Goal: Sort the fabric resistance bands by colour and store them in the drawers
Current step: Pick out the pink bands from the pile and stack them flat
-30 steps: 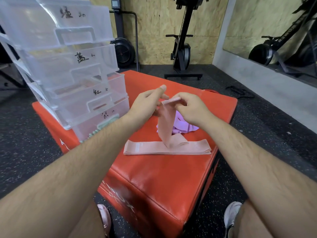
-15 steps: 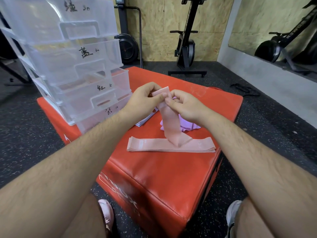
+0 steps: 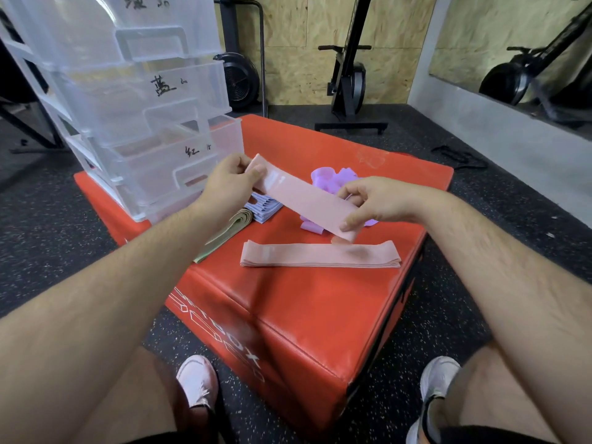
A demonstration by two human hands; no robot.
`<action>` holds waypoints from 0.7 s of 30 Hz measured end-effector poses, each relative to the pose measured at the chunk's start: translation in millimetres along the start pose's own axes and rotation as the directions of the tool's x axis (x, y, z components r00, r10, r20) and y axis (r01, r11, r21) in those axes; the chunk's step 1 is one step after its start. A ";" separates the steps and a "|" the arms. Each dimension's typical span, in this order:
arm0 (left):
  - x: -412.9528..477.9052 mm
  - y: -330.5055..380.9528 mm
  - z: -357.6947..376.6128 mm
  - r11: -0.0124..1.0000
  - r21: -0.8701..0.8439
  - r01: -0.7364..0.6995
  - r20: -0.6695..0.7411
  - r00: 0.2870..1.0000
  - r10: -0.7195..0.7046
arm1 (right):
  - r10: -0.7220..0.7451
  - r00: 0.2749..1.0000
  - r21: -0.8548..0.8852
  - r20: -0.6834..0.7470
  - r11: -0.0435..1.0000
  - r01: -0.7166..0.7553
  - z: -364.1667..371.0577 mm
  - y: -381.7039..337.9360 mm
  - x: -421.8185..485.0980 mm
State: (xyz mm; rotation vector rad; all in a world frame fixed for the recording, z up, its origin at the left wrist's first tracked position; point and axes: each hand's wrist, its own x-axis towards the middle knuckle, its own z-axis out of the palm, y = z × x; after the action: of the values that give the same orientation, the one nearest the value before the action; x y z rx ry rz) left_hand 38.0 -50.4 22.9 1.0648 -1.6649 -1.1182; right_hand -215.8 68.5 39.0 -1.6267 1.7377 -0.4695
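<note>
4 colour groups are out on the red padded worktop [image 3: 304,315], so sorting looks mostly done and storing looks barely started, if at all.

Neat pink stack [image 3: 320,255] = landmark, flat near the worktop's front right edge. 1 more pink band [image 3: 304,197] is held just above it, stretched flat and tilted, not touching it. Left hand [image 3: 229,184] has its grip clamped on the band's far-left end, thumb and fingers pinching. Right hand [image 3: 374,200] has its grip clamped on the near-right end, right over the stack. My guess: this band goes down on the stack next.

Purple bands [image 3: 333,179] lie behind the stack in a loose, crumpled heap, not folded, so that colour needs tidying. Pale blue bands [image 3: 266,206] are behind and left of the stack, in a folded pile. Green bands [image 3: 230,229] are left of the stack, laid flat, partly hidden by the left forearm.

Clear drawer unit [image 3: 128,91] stands well behind and left of the stack, on the worktop's far corner. 4 drawers show, with handwritten labels. Third drawer [image 3: 179,155] is pulled out partway; there is a pinkish tint inside, but I cannot tell if that is bands or the red worktop showing through. Upper 2 drawers look empty. Bottom one is mostly hidden.

Left to do, as I judge it: finish the pink stack, straighten the purple bands, then load all 4 colours into their labelled drawers and close them.
</note>
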 end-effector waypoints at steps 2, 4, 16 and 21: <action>-6.0 -9.2 -4.4 0.999 -0.024 0.042 -0.009 0.999 -0.042 | 0.032 0.999 -0.012 0.018 0.999 -0.032 -8.1 10.3 -8.1; -13.2 -19.0 -6.1 0.995 -0.012 0.096 -0.016 0.995 -0.096 | 0.078 0.997 -0.036 -0.003 0.996 -0.079 -15.5 20.3 -17.8; -40.0 -68.5 -5.4 0.930 0.234 0.282 -0.001 0.957 -0.290 | 0.200 0.942 -0.121 -0.271 0.964 -0.239 3.2 76.2 -27.8; -44.5 -82.9 -5.9 0.882 0.382 0.276 -0.012 0.956 -0.294 | 0.162 0.934 -0.238 -0.318 0.940 -0.244 15.0 86.9 -21.5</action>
State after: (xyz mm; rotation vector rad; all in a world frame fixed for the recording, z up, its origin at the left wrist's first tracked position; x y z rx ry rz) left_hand 71.8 -29.7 -62.7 1.5865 -1.8515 -1.0268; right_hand -268.2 104.9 -25.5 -1.5968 2.2566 -0.3996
